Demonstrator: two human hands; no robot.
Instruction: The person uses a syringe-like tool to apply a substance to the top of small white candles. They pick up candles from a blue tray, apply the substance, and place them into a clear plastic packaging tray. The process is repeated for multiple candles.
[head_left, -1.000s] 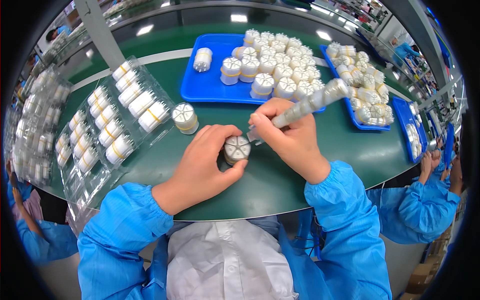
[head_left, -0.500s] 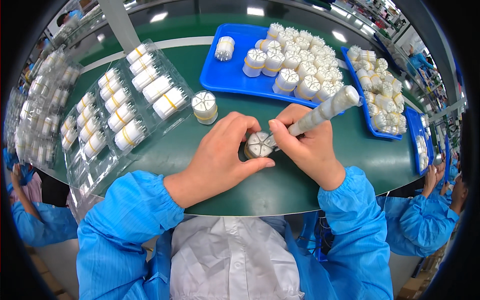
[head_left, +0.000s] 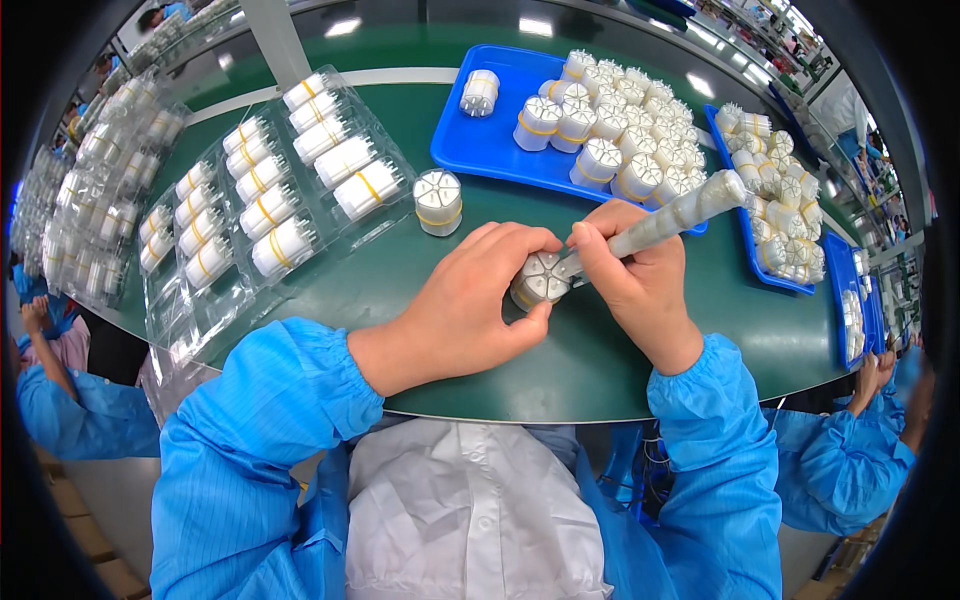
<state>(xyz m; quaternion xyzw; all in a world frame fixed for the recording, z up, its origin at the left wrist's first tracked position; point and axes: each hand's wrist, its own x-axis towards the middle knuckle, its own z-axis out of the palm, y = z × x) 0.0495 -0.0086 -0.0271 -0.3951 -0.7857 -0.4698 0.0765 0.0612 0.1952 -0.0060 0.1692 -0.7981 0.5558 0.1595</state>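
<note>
On the green table, my left hand (head_left: 465,305) is closed around a round white bundle (head_left: 541,277) that stands upright, its top divided into wedge-shaped segments. Between the fingers of my right hand (head_left: 645,285) is a thick pen-shaped tool (head_left: 690,208) wrapped in cloudy clear plastic. The tool slants down to the left, and its thin tip is at the right edge of the bundle's top; whether it touches I cannot tell. A similar single bundle (head_left: 438,205) with a yellow band stands just beyond my left hand.
A clear plastic blister tray (head_left: 335,236) with rows of banded bundles lies at left, beside stacked filled trays (head_left: 95,210). A blue tray (head_left: 470,150) crowded with bundles is at the back, with another blue tray (head_left: 735,205) to its right. Co-workers in blue sleeves (head_left: 840,465) sit on both sides.
The whole view has shifted, so the table things appear farther right. My left thumb has drawn in closer against the bundle. The tool stays at the bundle's top.
</note>
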